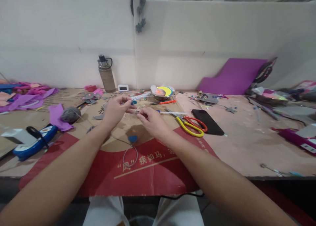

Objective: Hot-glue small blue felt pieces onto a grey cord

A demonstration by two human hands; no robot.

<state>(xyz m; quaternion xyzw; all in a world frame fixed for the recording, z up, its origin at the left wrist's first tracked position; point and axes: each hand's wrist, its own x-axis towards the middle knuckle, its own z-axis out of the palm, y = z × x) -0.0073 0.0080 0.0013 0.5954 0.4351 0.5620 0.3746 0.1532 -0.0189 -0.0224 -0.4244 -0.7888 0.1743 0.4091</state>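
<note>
Over the middle of the cardboard, my left hand (118, 109) has its thumb and fingertips drawn together. Whatever is between them is too small to make out. A small blue piece (133, 102) shows just behind those fingertips. My right hand (151, 119) faces it closely, its fingers closed in a pinch on something hidden. Below the hands lies a blue rounded piece (132, 139) beside a thin loop of cord (130, 157). Grey yarn runs toward it from the left, where a grey yarn ball (70, 114) rests.
Scissors (191, 124) with red and yellow handles and a black phone (207, 121) lie right of my hands. An orange cutter (168, 102) and a bowl (161, 96) are behind them. A bottle (106, 75), purple scraps (59, 115) and a blue tool (36, 143) stand or lie leftward.
</note>
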